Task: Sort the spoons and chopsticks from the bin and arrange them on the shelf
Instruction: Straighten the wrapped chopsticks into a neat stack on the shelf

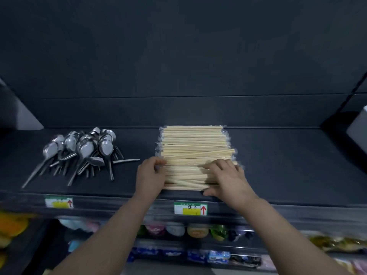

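Note:
A flat stack of pale wooden chopsticks (195,143) in clear wrappers lies crosswise on the dark shelf (288,161), at its middle. My left hand (151,175) presses against the stack's left ends, fingers curled at the edge. My right hand (226,178) lies spread on top of the stack's right front part, thumb at the front edge. A pile of metal spoons (83,149) sits on the shelf to the left, bowls to the back, handles fanned toward me. The bin is out of view.
Two price labels with red arrows, a left label (59,202) and a middle label (190,209), are fixed to the shelf's front rail. Lower shelves hold colourful packaged goods (196,231). A grey box corner (357,132) juts in at the right; a pale panel (17,114) stands at the left.

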